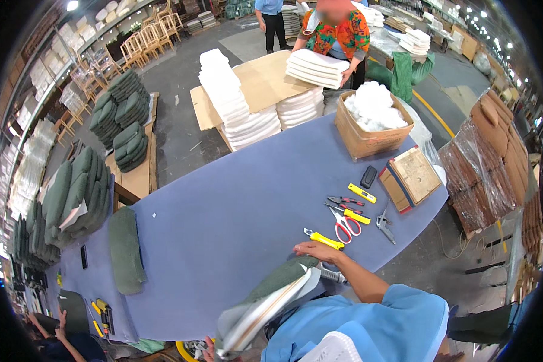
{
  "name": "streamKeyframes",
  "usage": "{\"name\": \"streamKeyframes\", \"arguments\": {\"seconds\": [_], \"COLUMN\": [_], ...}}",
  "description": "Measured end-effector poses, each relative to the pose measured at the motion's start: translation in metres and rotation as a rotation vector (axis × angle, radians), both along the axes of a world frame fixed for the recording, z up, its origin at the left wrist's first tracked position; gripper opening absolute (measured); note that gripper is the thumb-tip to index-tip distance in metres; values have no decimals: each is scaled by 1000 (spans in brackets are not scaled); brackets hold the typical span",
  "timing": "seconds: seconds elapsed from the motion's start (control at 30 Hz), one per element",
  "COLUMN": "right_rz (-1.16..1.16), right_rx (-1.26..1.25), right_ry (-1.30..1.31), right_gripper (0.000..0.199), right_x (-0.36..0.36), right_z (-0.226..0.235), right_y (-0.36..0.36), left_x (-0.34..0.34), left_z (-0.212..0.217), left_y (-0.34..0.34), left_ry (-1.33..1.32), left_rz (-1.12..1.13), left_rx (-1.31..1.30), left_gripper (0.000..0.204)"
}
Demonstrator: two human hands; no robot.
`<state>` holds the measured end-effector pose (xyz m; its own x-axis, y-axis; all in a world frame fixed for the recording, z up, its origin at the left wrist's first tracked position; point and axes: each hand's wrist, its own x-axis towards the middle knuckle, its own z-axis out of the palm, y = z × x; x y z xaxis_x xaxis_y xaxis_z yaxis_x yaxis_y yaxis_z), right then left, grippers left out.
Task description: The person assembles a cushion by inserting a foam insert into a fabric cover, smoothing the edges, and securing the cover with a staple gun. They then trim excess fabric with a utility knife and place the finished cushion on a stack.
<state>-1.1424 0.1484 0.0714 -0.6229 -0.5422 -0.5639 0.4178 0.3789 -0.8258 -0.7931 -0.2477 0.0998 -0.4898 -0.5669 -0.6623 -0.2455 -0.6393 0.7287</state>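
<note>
A dark green seat cushion (283,283) stands on edge against my body at the table's near side, its white and tan underside layers facing me. My right hand (312,249) is closed over its upper right end. At the lower left end my left hand (209,350) grips the cushion, with only some fingers showing. A grey metal tool handle (332,274) lies beneath my right forearm. Just beyond my right hand is a yellow utility knife (324,239). Red-handled scissors (346,226), pliers (346,201) and a grey air blow gun (385,227) lie close by.
The blue-grey table (223,193) bears another green cushion (125,250), a phone (84,257), a carton of white stuffing (374,139) and a wooden box (411,175). Stacked green cushions (78,193) stand left. Across the table, a person (335,36) holds white pads. Another person's hands (60,326) work lower left.
</note>
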Motion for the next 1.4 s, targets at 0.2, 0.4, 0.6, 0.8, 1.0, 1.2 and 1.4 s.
{"name": "streamKeyframes", "arguments": {"seconds": [0.2, 0.4, 0.6, 0.8, 1.0, 1.2, 1.4], "right_rz": [130, 195, 356, 139, -268, -290, -289], "right_rx": [-92, -430, -415, -266, -288, -353, -226], "right_ry": [143, 155, 2, 395, 857, 1487, 1359], "right_gripper": [57, 63, 77, 74, 58, 41, 43], "right_x": [38, 98, 91, 100, 79, 63, 32], "right_z": [57, 36, -14, 58, 182, 301, 263], "right_y": [-17, -88, -113, -107, -98, -143, -197], "left_x": [-64, -195, -256, -251, -256, -243, -232], "left_z": [83, 276, 266, 278, 285, 289, 253], "left_y": [-61, 5, 67, 88, 88, 61, 34], "left_ry": [562, 826, 1115, 1160, 1297, 1333, 1208], "left_rz": [176, -36, -413, -713, -948, -1171, -809], "left_rx": [-738, -1463, -1233, -1235, -1041, -773, -789], "left_gripper": [52, 56, 58, 47, 52, 49, 35]}}
